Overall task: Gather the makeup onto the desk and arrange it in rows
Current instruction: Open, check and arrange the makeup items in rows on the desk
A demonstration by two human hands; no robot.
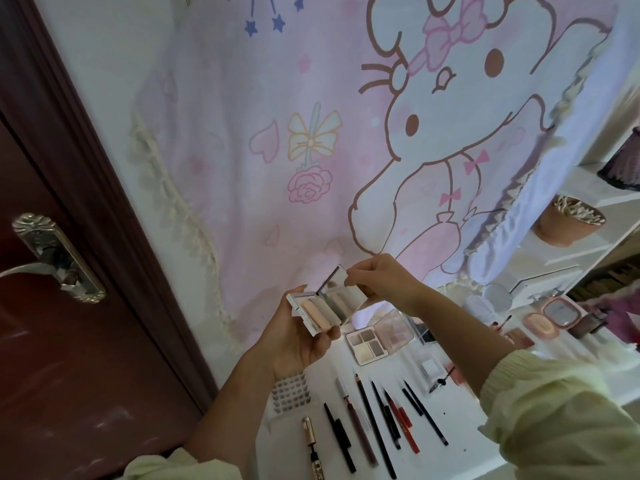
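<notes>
My left hand holds the base of a small white mirrored compact with a peach powder pan, raised above the white desk. My right hand pinches the top edge of the compact's open lid. Below on the desk lie several pencils and liners side by side, with a gold-capped tube at their left. An open eyeshadow palette sits behind them. Further right is an open pink compact.
A cartoon-print pink cloth hangs on the wall behind the desk. A dark red door with a metal handle stands at the left. A pot of cotton swabs rests on a white shelf at the right. A perforated white holder sits by my left wrist.
</notes>
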